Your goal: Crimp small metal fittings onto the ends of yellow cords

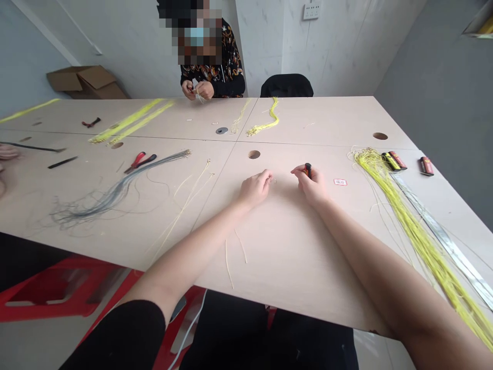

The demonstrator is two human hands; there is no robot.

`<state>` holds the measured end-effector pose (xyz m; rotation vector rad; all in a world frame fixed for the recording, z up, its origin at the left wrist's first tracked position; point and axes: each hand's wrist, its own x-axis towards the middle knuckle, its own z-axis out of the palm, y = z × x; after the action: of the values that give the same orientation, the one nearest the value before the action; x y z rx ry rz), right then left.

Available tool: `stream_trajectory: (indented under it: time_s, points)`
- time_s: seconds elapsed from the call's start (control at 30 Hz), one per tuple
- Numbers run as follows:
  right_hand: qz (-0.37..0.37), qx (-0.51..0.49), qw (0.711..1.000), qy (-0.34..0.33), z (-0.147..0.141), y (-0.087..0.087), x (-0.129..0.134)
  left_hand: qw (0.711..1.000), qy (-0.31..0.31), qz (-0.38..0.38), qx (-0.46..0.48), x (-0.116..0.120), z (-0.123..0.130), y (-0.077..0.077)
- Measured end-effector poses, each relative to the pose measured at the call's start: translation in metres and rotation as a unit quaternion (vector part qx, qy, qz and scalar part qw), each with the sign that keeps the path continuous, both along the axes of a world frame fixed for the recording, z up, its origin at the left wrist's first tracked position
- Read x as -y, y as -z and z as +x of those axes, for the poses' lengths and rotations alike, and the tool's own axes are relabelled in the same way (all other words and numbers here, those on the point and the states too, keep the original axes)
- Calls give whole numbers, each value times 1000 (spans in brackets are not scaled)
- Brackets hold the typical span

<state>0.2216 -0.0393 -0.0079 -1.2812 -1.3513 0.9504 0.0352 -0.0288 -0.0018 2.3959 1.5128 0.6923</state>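
My left hand (pixel 254 189) is closed in a pinch above the table, just left of my right hand. Thin pale-yellow cord (pixel 228 264) lies with two loose ends below my left wrist; a tiny bit of it seems to show at the fingertips. My right hand (pixel 313 187) is wrapped round a small black-and-orange lighter (pixel 307 169), most of it hidden by the fingers. A gap separates the two hands. Right of them lies a small white label with a red border (pixel 340 182).
A bundle of yellow cords (pixel 400 216) runs down the right side beside several red-and-black cylinders (pixel 427 166). Grey cords (pixel 127 180) and red-black pliers (pixel 139 162) lie left. Across the table, a co-worker's hands (pixel 204 90) hold thin cord. Another hand (pixel 8 152) shows far left.
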Motion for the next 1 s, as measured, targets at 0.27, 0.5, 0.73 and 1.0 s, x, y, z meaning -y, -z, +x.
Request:
stream_trajectory:
  time_s: [0.27, 0.5, 0.73, 1.0]
  points:
    - [-8, 80, 994, -69, -4, -10, 7, 994, 81, -21, 66, -5, -12, 4]
    - [-8, 143, 982, -122, -9, -16, 13, 993, 92, -17, 71, -4, -10, 4]
    - [4, 168, 979, -114, -9, -13, 11, 993, 100, 3, 56, -2, -9, 5]
    - [21, 199, 971, -131, -9, -12, 10, 993, 113, 14, 35, 1, -7, 5]
